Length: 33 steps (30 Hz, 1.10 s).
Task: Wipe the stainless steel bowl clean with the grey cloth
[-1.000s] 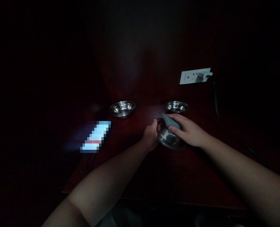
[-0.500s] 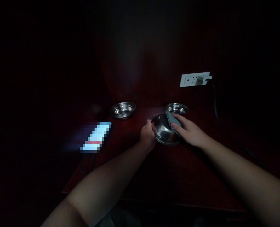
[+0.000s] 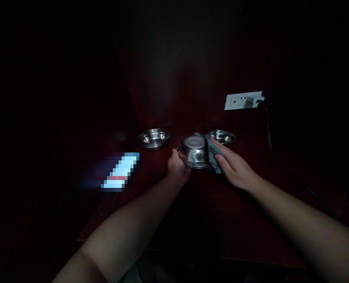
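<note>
A shiny metal bowl [image 3: 194, 152] is held bottom up above the dark red table, its round base facing me. My left hand [image 3: 178, 167] is closed on the bowl's rim at the left, thumb on top. My right hand [image 3: 233, 165] grips a grey checked cloth [image 3: 213, 155] and presses it against the bowl's right side. The fingers under the cloth are partly hidden. Behind the right hand stands another metal bowl [image 3: 220, 136], mouth up, its near edge covered by the cloth and fingers.
A stack of metal bowls [image 3: 154, 138] stands at the back left of the table [image 3: 221, 232]. A lit phone with a blurred screen [image 3: 121, 171] lies at the left edge, a cable near it. A wall socket [image 3: 243, 101] holds a plug with a dark cord [image 3: 269, 133].
The bowl has shifted left and tipped so that its base shows more. My left hand went left with it. The cloth now spreads along the bowl's right side.
</note>
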{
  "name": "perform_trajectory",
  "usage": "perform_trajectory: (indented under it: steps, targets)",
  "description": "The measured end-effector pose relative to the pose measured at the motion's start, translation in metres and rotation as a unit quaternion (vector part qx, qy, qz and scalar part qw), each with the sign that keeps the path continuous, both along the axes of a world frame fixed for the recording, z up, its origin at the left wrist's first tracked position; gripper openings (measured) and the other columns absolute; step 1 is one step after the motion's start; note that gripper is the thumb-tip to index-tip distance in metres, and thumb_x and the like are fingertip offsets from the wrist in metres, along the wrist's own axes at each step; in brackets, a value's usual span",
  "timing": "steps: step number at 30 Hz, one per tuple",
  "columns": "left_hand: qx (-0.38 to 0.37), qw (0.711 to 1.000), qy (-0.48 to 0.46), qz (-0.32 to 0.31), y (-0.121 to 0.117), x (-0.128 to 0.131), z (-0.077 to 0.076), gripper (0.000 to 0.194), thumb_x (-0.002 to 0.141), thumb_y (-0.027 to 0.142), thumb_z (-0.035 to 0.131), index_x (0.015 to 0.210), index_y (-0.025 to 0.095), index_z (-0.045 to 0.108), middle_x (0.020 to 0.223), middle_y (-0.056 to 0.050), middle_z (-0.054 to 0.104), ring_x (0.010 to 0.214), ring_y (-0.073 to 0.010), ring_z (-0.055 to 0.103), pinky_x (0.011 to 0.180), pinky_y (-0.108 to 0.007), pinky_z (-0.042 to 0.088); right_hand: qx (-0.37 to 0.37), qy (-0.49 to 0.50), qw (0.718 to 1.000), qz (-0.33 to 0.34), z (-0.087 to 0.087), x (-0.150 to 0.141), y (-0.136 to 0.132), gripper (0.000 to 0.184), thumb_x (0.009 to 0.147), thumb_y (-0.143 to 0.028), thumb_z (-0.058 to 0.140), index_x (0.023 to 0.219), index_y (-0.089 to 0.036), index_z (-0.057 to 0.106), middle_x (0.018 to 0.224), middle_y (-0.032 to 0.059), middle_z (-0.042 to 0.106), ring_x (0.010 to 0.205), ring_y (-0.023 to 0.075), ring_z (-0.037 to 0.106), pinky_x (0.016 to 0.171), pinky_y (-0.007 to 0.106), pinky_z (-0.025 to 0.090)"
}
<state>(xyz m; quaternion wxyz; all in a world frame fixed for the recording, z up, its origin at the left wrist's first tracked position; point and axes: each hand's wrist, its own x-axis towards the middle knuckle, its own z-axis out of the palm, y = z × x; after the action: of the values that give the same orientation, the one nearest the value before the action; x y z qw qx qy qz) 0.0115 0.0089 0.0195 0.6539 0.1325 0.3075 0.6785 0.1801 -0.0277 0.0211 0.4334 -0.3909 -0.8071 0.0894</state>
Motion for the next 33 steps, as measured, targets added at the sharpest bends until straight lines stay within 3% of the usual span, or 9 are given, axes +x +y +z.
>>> perform_trajectory:
  steps: [15, 22, 29, 33]
  targets:
    - [0.031, 0.998, -0.016, -0.047, -0.005, -0.002, 0.008, 0.048, 0.101, 0.036, 0.027, 0.106, 0.009, 0.066, 0.111, -0.014, 0.07, 0.095, -0.0189, 0.068, 0.088, -0.033, 0.054, 0.09, -0.103, 0.989, 0.057, 0.006, -0.004, -0.008, 0.049, 0.096, -0.023, 0.047, 0.145, -0.021, 0.045, 0.154, 0.0088, 0.037, 0.145, 0.0264, 0.03, 0.117, 0.055, 0.032]
    - [0.06, 0.993, 0.024, -0.094, -0.017, -0.005, 0.016, 0.048, 0.098, 0.046, 0.038, 0.113, 0.009, 0.064, 0.115, -0.013, 0.069, 0.09, -0.0183, 0.068, 0.083, -0.032, 0.055, 0.136, -0.137, 0.98, 0.05, 0.007, -0.005, -0.007, 0.054, 0.094, -0.017, 0.049, 0.147, -0.024, 0.042, 0.155, 0.0077, 0.036, 0.145, 0.0261, 0.03, 0.116, 0.054, 0.035]
    - [0.125, 0.965, 0.114, -0.201, -0.031, -0.006, 0.011, 0.04, 0.093, 0.046, 0.05, 0.114, 0.014, 0.063, 0.105, -0.009, 0.07, 0.084, -0.0163, 0.066, 0.071, -0.029, 0.053, 0.168, -0.124, 0.976, 0.053, 0.012, -0.01, -0.009, 0.058, 0.092, -0.018, 0.053, 0.148, -0.027, 0.04, 0.154, 0.0053, 0.039, 0.145, 0.0269, 0.031, 0.115, 0.054, 0.037]
    - [0.215, 0.932, 0.161, -0.242, -0.037, -0.009, 0.005, 0.053, 0.081, 0.055, 0.063, 0.119, 0.018, 0.061, 0.109, -0.008, 0.069, 0.093, -0.021, 0.066, 0.074, -0.032, 0.053, 0.184, -0.114, 0.975, 0.054, 0.013, -0.009, -0.01, 0.056, 0.092, -0.018, 0.052, 0.147, -0.023, 0.042, 0.153, 0.0082, 0.042, 0.145, 0.027, 0.031, 0.115, 0.053, 0.037]
